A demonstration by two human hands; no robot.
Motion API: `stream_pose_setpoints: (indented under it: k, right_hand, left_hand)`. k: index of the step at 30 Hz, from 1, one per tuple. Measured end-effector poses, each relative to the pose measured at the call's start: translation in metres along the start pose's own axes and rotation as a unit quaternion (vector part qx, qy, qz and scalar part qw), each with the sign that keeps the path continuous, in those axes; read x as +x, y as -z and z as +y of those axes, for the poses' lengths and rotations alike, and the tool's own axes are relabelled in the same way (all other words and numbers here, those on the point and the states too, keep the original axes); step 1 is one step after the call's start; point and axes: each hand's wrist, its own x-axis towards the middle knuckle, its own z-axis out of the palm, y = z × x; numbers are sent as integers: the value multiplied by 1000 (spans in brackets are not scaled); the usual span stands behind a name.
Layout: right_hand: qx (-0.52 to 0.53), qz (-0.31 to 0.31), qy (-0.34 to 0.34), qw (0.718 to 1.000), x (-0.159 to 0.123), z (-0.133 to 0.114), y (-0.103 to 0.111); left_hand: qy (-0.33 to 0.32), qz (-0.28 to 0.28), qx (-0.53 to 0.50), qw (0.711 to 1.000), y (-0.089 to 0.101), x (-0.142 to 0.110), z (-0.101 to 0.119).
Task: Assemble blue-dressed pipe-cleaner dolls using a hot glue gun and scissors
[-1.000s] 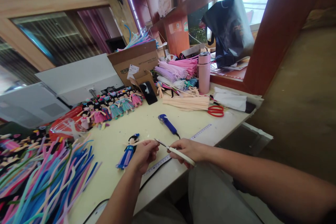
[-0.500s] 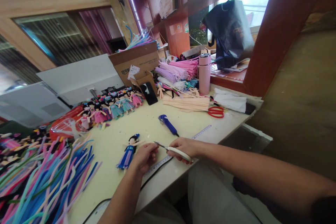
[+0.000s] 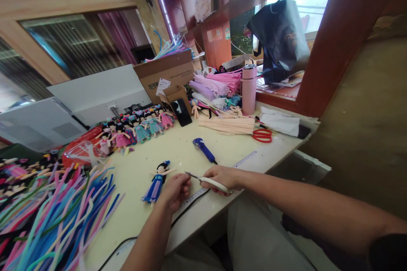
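My right hand [image 3: 219,178] is closed on the handles of white-handled scissors [image 3: 213,183], whose blades point left. The tips reach the fingers of my left hand [image 3: 178,188], which are pinched together over something too small to make out. Just beyond my left hand lies a doll [image 3: 155,184] in a blue dress with black hair, flat on the table. A blue hot glue gun [image 3: 204,150] rests past the scissors. Under and beside my hands run a clear ruler [image 3: 244,159] and a black cord [image 3: 190,206].
Several dolls [image 3: 136,129] stand in rows at the back left. Loose coloured pipe cleaners [image 3: 66,216] cover the left side. Beige pipe cleaners [image 3: 227,125], red-handled scissors [image 3: 262,135], a pink bottle [image 3: 249,93] and a phone [image 3: 181,112] line the back of the table [image 3: 171,150].
The scissors and both hands have barely moved, with the tips still at my left fingers. The whole view has shifted very slightly.
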Motion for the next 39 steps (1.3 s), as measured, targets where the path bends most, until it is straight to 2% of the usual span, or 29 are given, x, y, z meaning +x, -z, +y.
stream_pose_setpoints:
  k: [3, 6, 9, 13, 15, 17, 19, 22, 24, 26, 28, 29, 32, 34, 37, 39]
  right_hand:
    - [-14, 6, 20, 1000, 2, 2, -1]
    - [-38, -9, 10, 999, 0, 0, 0]
    - [-145, 4, 27, 989, -13, -5, 5]
    - [-334, 84, 102, 933, -51, -6, 22]
    - [-373, 142, 74, 914, -69, -1, 36]
    - [-413, 230, 4, 881, -77, 6, 53]
    - [-460, 301, -45, 834, -77, 14, 68]
    - [-537, 329, -74, 773, -66, 23, 86]
    - [-570, 327, -90, 748, -58, 26, 91]
    - [-583, 346, -75, 732, -51, 24, 92]
    - [-560, 366, -15, 743, -43, 18, 87]
    - [-531, 365, 24, 764, -40, 13, 82]
    - [-387, 311, 117, 860, -27, -4, 59]
    - [-293, 272, 157, 903, -17, -12, 37]
    - [-162, 228, 217, 935, -3, -18, 7]
    - [-93, 192, 227, 950, 4, -19, -5]
  left_hand:
    - [0, 5, -5, 1000, -1, -1, 1]
    - [0, 8, -10, 1000, -2, -3, 1]
    - [-3, 14, -21, 1000, -1, -7, 2]
    - [-8, 28, -45, 999, 2, -15, 5]
    - [-7, 27, -57, 998, 3, -18, 8]
    - [-7, 21, -68, 997, 3, -21, 13]
    - [-8, 14, -78, 997, 1, -23, 18]
    - [-7, 9, -88, 996, -1, -26, 22]
    - [-4, 5, -96, 995, -2, -28, 23]
    - [-3, -1, -101, 995, -1, -31, 23]
    - [-9, -7, -100, 995, -1, -32, 23]
    - [-14, -9, -97, 995, -2, -32, 22]
    - [-26, -14, -88, 996, -5, -31, 22]
    - [-27, -23, -81, 996, -8, -29, 22]
    - [-30, -38, -62, 997, -13, -30, 21]
    - [-33, -47, -44, 997, -14, -32, 20]
